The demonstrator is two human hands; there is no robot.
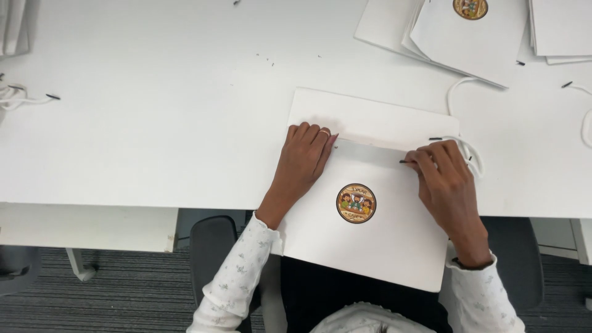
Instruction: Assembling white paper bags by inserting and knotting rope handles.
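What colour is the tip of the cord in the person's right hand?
Black: the thin white cord in the right hand ends in a black tip, seen from the head view.

Your flat white paper bag (370, 246) lies on the white counter (154, 123), overhanging its near edge; a stack of similar bags (468, 37) sits behind, to its right.

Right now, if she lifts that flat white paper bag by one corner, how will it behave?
The white paper bag probably flexes rather than flops: it overhangs the table edge without drooping. Likely light, being thin and flat. It may slide easily on the smooth top, since the left hand presses it down.
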